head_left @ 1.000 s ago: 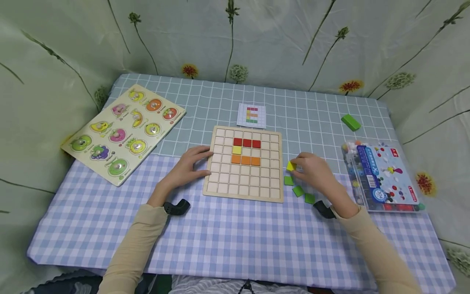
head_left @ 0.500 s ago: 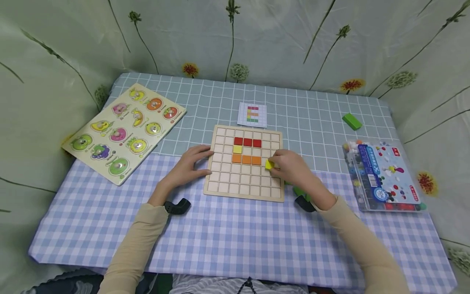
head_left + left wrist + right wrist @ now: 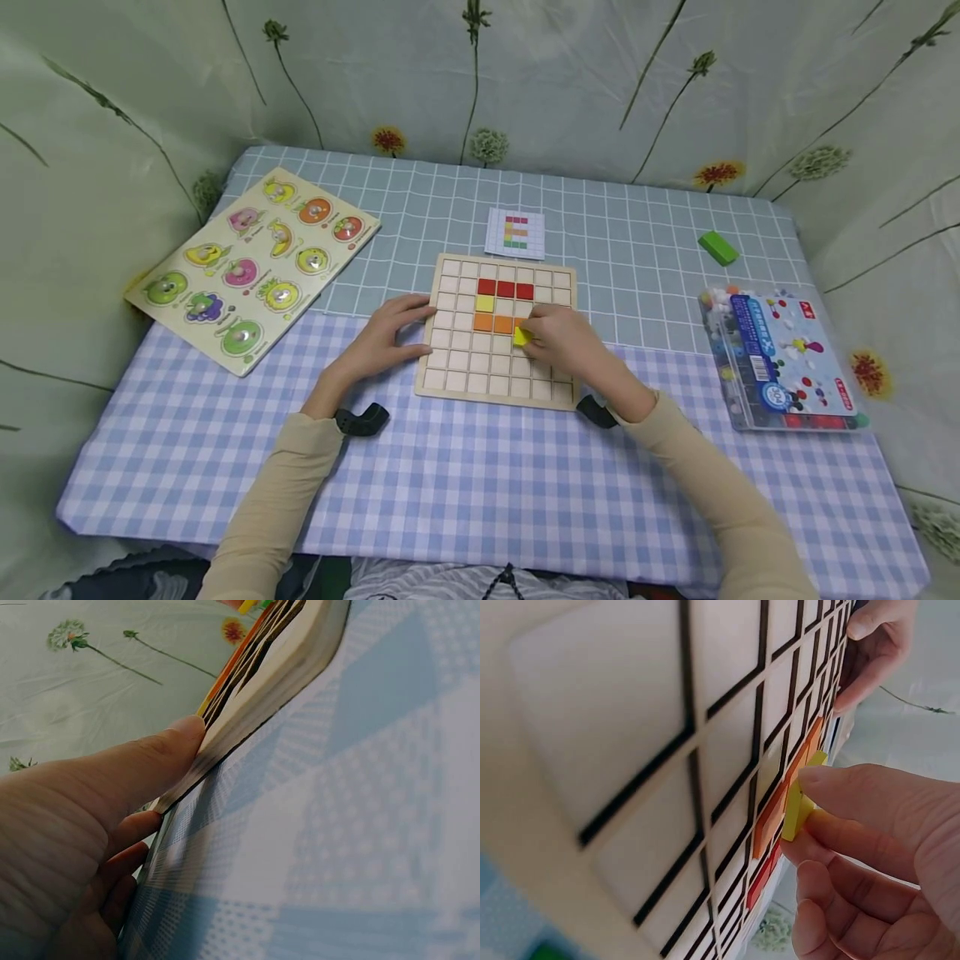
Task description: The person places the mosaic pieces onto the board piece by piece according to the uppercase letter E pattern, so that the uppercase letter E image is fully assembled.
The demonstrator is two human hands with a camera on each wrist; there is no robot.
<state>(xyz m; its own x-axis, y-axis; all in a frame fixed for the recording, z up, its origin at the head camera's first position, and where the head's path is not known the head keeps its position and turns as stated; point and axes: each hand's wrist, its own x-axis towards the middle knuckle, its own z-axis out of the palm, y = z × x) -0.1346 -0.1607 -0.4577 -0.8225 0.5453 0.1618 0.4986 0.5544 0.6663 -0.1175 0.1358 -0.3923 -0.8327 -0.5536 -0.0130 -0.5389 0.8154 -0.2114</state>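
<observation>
My right hand (image 3: 566, 337) pinches a yellow square tile (image 3: 802, 799) between thumb and fingers, close over the wooden grid board (image 3: 457, 383). In the right wrist view the tile is tilted beside the row of orange tiles (image 3: 771, 817). A row of red tiles (image 3: 506, 289) and a single yellow tile (image 3: 485, 304) sit in the board's cells above the orange row. With fingers fairly straight, my left hand (image 3: 382, 333) rests at the board's left edge, thumb touching its side in the left wrist view.
A printed pattern card (image 3: 515, 233) lies behind the board. The fruit puzzle board (image 3: 255, 267) is at the left. At the right stand a green block (image 3: 718, 247) and a clear plastic box (image 3: 787, 362) of colored pieces. My right forearm hides the loose green tiles in the head view.
My right hand has carried the yellow tile leftward from the table beside the board to over the board, by the right end of the orange row. My left hand has stayed put.
</observation>
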